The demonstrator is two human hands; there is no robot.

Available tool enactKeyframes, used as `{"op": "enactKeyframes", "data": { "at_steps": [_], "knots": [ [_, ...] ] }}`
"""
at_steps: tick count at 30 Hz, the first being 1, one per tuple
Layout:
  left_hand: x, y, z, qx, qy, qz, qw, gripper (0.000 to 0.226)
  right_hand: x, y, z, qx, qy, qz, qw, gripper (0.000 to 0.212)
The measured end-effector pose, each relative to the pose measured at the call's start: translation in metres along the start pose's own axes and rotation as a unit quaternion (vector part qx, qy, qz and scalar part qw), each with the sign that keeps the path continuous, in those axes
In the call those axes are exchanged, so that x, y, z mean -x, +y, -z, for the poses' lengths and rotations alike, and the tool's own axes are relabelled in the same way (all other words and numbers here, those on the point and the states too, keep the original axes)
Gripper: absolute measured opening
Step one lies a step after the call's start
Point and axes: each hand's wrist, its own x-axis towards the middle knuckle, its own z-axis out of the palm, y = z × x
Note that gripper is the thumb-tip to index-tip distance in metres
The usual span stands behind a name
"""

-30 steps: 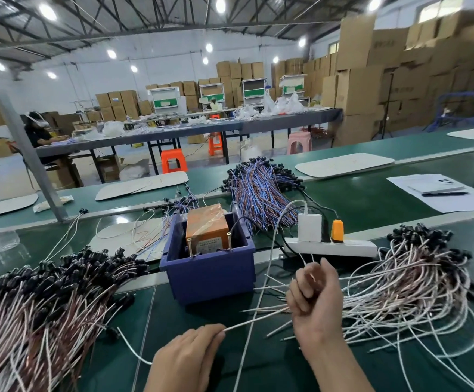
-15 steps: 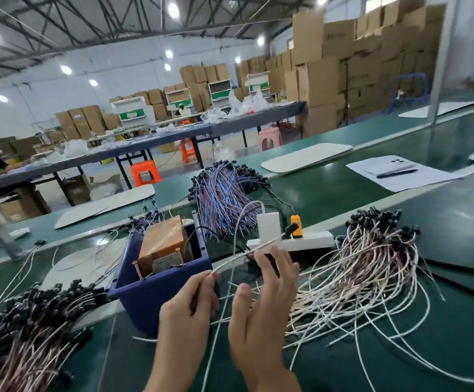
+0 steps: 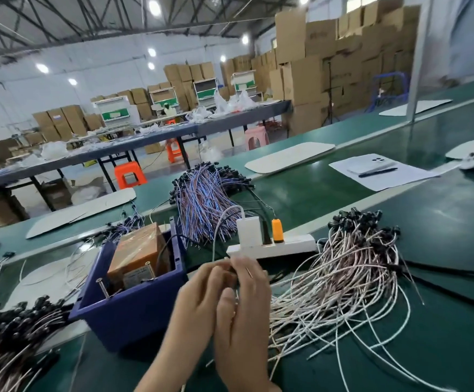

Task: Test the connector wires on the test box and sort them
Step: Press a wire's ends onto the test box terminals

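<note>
On the green tabletop (image 3: 442,321), a wire pile (image 3: 343,278) sprawls right and another pile (image 3: 9,335) fills the near left corner. Between them a blue bin (image 3: 134,315) holds the test box (image 3: 139,250). Near the front edge, the left hand (image 3: 196,304) pinches a thin white wire (image 3: 216,241). The right hand (image 3: 247,315) meets it there, its grip too blurred to tell.

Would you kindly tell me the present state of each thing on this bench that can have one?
left hand, pinching a wire
right hand, pinching the same wire
wire, between both hands, mostly hidden
test box, sitting inside the blue bin
blue bin, open-topped
power strip, white charger and orange plug inserted
right wire pile, loose, tangled
left wire pile, loose, tangled
phone, face down on paper
</note>
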Motion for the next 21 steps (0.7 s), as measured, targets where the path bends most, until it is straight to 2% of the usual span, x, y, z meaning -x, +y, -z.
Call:
{"op": "enactKeyframes", "data": {
  "at_steps": [6, 8, 10, 13, 16, 21],
  "knots": [
    [0.071, -0.033, 0.075, -0.135, 0.116, 0.03, 0.984, 0.019, 0.016, -0.014, -0.016, 0.016, -0.163, 0.095, 0.982, 0.031],
    [0.088, -0.046, 0.097, -0.204, 0.18, 0.031, 0.962, 0.017, 0.023, -0.019, -0.021, 0.031, -0.199, 0.127, 0.971, 0.028],
    [0.098, -0.06, 0.117, -0.31, 0.23, 0.038, 0.922, 0.017, 0.029, -0.024, -0.024, 0.043, -0.231, 0.151, 0.96, 0.028],
    [0.105, -0.077, 0.138, -0.45, 0.227, 0.088, 0.859, 0.02, 0.036, -0.029, -0.025, 0.054, -0.263, 0.18, 0.946, 0.027],
    [0.109, -0.084, 0.146, -0.516, 0.229, 0.146, 0.812, 0.024, 0.039, -0.033, -0.025, 0.066, -0.288, 0.188, 0.937, 0.028],
    [0.11, -0.093, 0.15, -0.558, 0.234, 0.198, 0.771, 0.022, 0.04, -0.031, -0.02, 0.074, -0.316, 0.154, 0.933, 0.029]
  ]
}}
